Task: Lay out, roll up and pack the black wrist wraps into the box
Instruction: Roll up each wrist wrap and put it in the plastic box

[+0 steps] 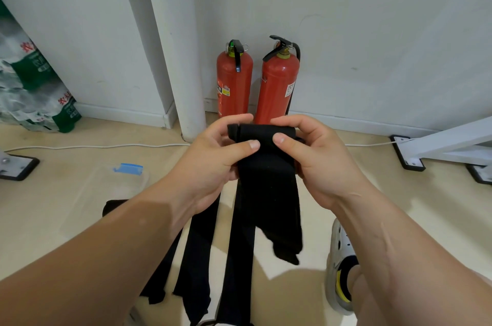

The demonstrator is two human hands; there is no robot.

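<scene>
- The clear box (125, 179) sits on the floor (40, 206) to your left, closer to your left hand (213, 163).
- Your left hand pinches the rolled top of the black wrap (269, 192).
- The wrap hangs straight down, long way toward you, above other wraps (197, 259) on the floor.
- Your right hand (316, 163) pinches the roll's other side; bare floor lies past it.

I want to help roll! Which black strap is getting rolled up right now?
The strap pinched between the left hand and right hand, its top curled into a roll. The other straps lie flat on the floor.
</scene>
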